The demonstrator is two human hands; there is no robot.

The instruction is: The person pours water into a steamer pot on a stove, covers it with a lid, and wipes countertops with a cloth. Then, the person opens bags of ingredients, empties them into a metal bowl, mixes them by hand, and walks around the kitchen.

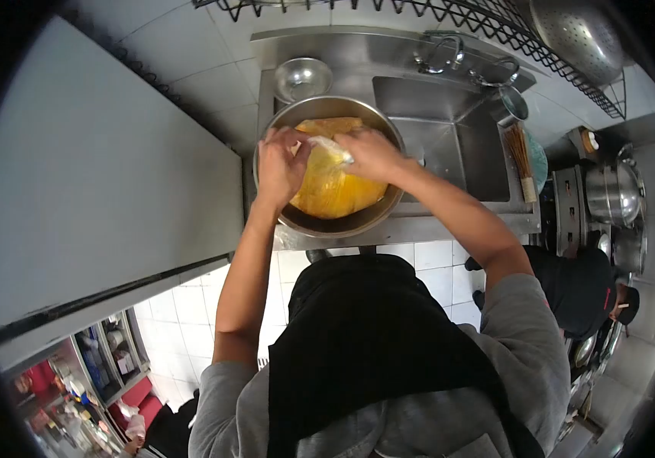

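Note:
A clear plastic bag [339, 195] with yellow contents fills much of a large metal bowl [327, 226] at the sink's left side. What the yellow stuff is, I cannot make out. The bag's gathered, whitish top lies between my two hands. My left hand [281, 164] is over the bowl's left part, fingers curled and pinching at the bag's top. From the right, my right hand [373, 158] grips the same bunched plastic, its fingertips partly hidden by it.
A small metal bowl [303, 79] stands behind the large one. Right of it is a steel sink basin [480, 153] with taps [440, 57]. A whisk brush [522, 162] lies on the sink's right edge. A large grey panel [106, 175] borders the left. A co-worker [575, 286] bends at the right.

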